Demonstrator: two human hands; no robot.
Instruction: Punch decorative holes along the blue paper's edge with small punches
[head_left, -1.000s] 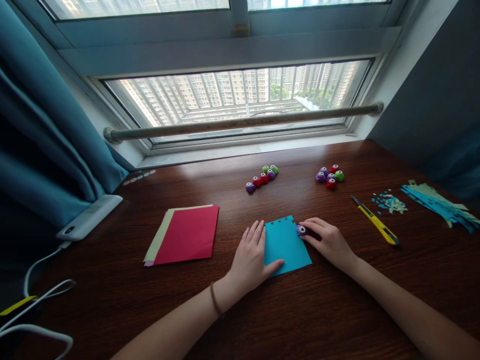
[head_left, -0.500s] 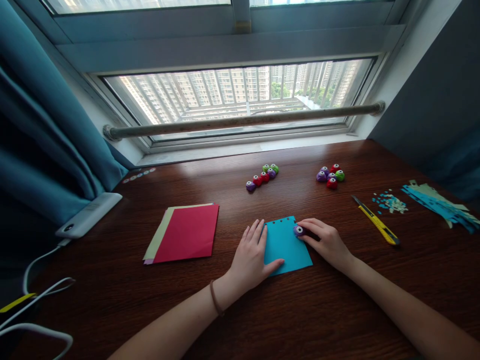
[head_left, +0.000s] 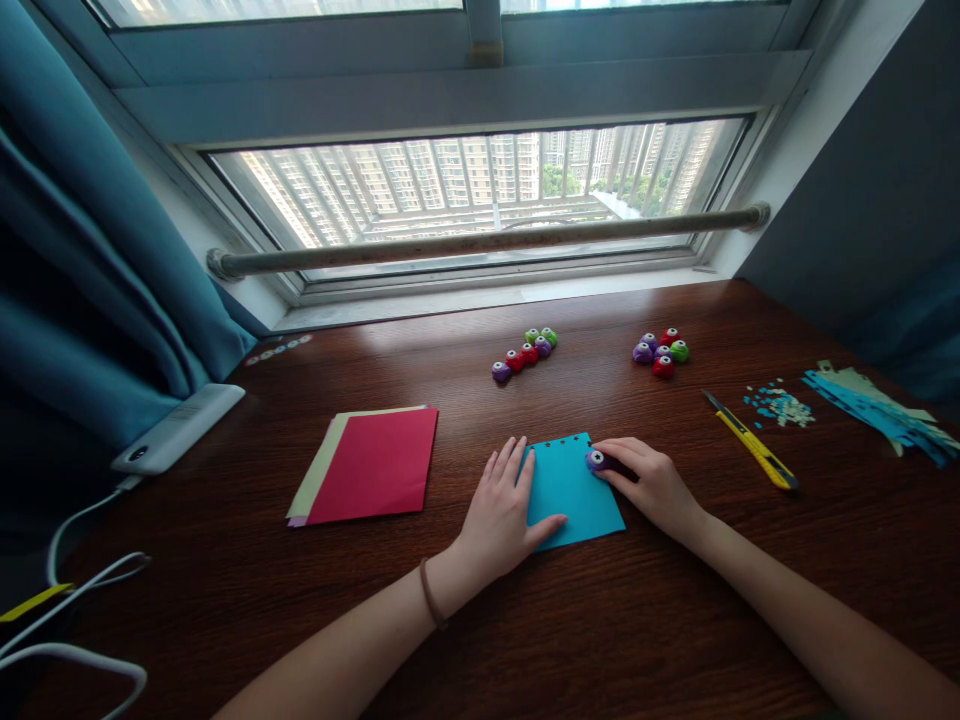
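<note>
A square of blue paper [head_left: 571, 495] lies on the dark wooden table [head_left: 600, 620], with small holes along its far edge. My left hand [head_left: 501, 518] rests flat on the paper's left side, fingers spread and thumb on the sheet. My right hand [head_left: 654, 481] grips a small purple paper punch [head_left: 596, 460] at the paper's right edge, near the far corner.
A stack of red and yellow paper [head_left: 367, 465] lies to the left. Two clusters of coloured punches [head_left: 523, 354] [head_left: 661, 352] sit near the window. A yellow utility knife [head_left: 752, 443], blue paper bits [head_left: 780, 405] and paper strips [head_left: 885, 412] lie right. A phone [head_left: 176, 428] and cables [head_left: 75, 600] are far left.
My right hand has slid the purple punch a little to the left onto the paper's right edge. My left hand stays flat on the sheet.
</note>
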